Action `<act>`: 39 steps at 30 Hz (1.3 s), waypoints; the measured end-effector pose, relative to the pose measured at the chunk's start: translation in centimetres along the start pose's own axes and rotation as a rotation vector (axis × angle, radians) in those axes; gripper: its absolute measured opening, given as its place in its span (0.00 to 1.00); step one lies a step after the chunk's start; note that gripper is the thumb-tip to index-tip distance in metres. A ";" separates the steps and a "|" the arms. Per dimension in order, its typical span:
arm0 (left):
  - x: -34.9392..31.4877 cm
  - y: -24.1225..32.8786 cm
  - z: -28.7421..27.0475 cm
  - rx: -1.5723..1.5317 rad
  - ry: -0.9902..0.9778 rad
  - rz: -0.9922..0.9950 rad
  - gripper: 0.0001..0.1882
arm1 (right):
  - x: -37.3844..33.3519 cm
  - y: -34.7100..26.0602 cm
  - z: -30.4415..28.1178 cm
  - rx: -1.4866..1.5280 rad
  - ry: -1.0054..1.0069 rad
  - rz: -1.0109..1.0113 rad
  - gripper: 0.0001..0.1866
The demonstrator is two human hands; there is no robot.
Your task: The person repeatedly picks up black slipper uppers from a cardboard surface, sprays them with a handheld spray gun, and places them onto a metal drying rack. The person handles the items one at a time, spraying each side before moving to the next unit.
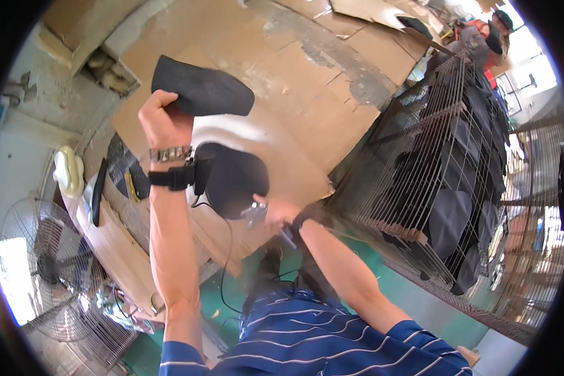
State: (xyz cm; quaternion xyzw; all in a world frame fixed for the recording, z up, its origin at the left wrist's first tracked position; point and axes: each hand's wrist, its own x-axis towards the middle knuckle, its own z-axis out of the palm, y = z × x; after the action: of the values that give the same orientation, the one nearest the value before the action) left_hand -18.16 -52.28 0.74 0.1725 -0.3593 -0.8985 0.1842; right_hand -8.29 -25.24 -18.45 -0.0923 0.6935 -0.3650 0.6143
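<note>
My left hand (166, 122), with a metal watch band and a black strap at the wrist, grips the near edge of a black sheet piece (207, 91) with rounded ends. It holds the piece tilted above the cardboard-covered table (288, 125). A second black piece (235, 178), broad and rounded, is just below it, partly behind the wrist strap. My right hand (281, 214) is low beside that piece, its fingers closed around a small silvery metal tool (254, 214). Motion blur hides the tool's exact kind.
A wire rack (413, 150) full of black sheet pieces stands at the right, against the table. At the left are a standing fan (47, 266) and a cream-coloured curved object (69, 170). Another person (485, 41) is at the far right. A cable hangs from my left wrist.
</note>
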 end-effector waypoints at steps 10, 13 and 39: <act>-7.7 -3.8 11.3 0.098 -0.212 -0.133 0.28 | -15.6 6.8 3.6 -0.027 0.412 -0.558 0.48; -10.5 -9.0 18.2 0.138 -0.348 -0.216 0.20 | -22.2 9.7 2.4 -0.011 0.625 -0.612 0.48; -15.5 -46.9 39.5 0.996 -0.928 -0.413 0.31 | -37.0 18.9 0.4 0.264 0.913 -0.420 0.55</act>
State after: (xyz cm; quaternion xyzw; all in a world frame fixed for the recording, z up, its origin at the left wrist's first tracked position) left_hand -31.82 9.34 -2.81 -0.0996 -0.7285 -0.6248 -0.2626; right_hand 6.57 9.44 -1.14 0.0172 0.8053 -0.5679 0.1692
